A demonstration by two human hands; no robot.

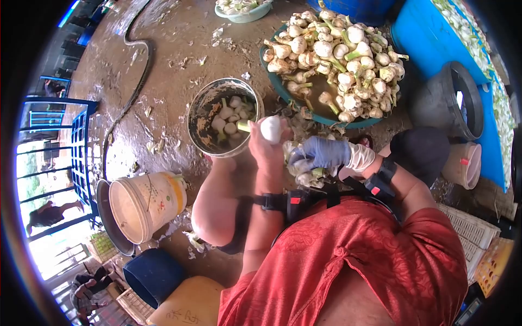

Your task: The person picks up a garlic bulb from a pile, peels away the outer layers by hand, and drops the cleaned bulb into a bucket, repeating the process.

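My bare left hand (265,151) is closed around a white garlic bulb (271,129), its cut green stem pointing left. Just right of it is my right hand (326,152), in a blue-grey glove with a whitish cuff. The gloved fingers are curled; whatever they may hold is hidden. Garlic peelings (312,177) lie under and around the glove. Left of my hands stands a dirty metal pot (197,120) with several peeled garlic bulbs (230,115) inside. Beyond my hands is a wide green basin (276,87) heaped with unpeeled garlic bulbs (353,65).
A white bucket (147,204) lies tipped on the left, near a dark blue tub (155,274). A black bucket (457,103) stands at right beside a blue sheet (429,41). A hose (142,76) crosses the wet, peel-strewn floor (168,49). Another person (87,290) is at lower left.
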